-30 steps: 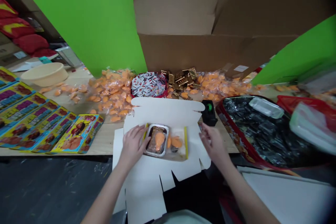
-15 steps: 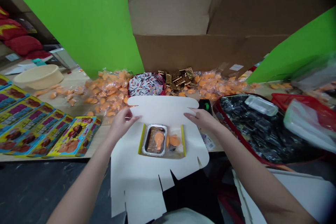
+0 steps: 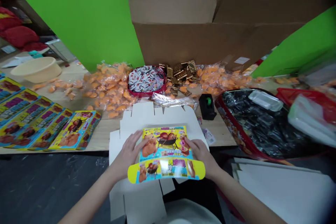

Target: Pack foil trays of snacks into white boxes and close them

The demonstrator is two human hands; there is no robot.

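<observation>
A printed yellow and blue cardboard box [image 3: 165, 141] lies in front of me, its lid folded over. The lid's front flap [image 3: 166, 169] with rounded ends sticks out toward me. My left hand [image 3: 127, 155] grips the box's left side, thumb near the top edge. At the right side my right hand [image 3: 203, 156] holds it likewise, fingertips on the printed top. What is inside the box is hidden. Beneath it are white unfolded box blanks [image 3: 136, 119], overhanging the table's front edge.
Finished-looking printed boxes [image 3: 76, 129] stand in a row at left. Behind lie orange bagged pieces [image 3: 112, 87], a basket of sachets [image 3: 147, 79] and gold packets [image 3: 181, 73]. To the right are a tape dispenser [image 3: 207, 106] and a tub of black wrapped trays [image 3: 262, 126].
The white lid panel has come down toward me over the foil tray and orange piece, showing its printed side. Both hands moved from the panel's far edge to the box's sides.
</observation>
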